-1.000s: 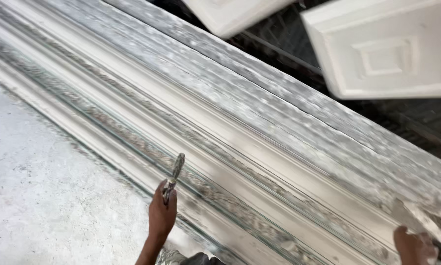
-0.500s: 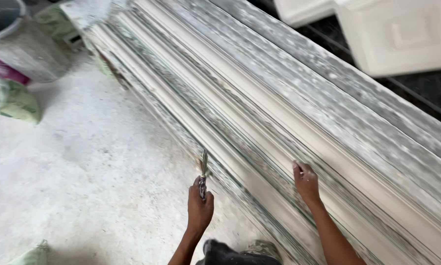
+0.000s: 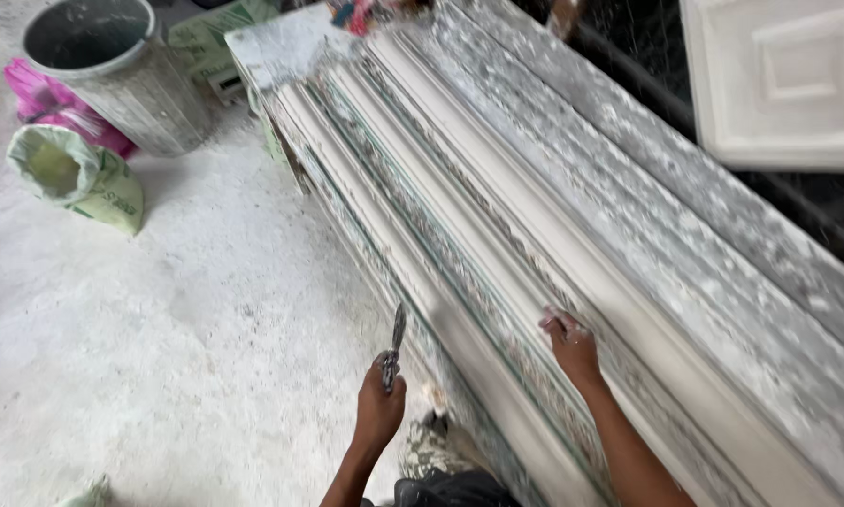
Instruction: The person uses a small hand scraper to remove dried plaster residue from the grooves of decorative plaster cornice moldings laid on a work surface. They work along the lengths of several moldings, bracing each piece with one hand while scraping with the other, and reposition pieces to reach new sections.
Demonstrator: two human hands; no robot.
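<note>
Both hands shifted slightly; left hand (image 3: 381,406) fist-grips scraper (image 3: 393,345) upright, right hand (image 3: 572,343) w/ fingers flat on moulding (image 3: 497,235), running diagonally.

At the far left of your view, on the floor, an open white sack (image 3: 76,178) with green printing lies on its side, its mouth rolled back. Just behind it sits a crumpled pink bag (image 3: 51,101). Farther back, a flat white-and-green printed bag (image 3: 217,34) lies at the top of the view.
</note>
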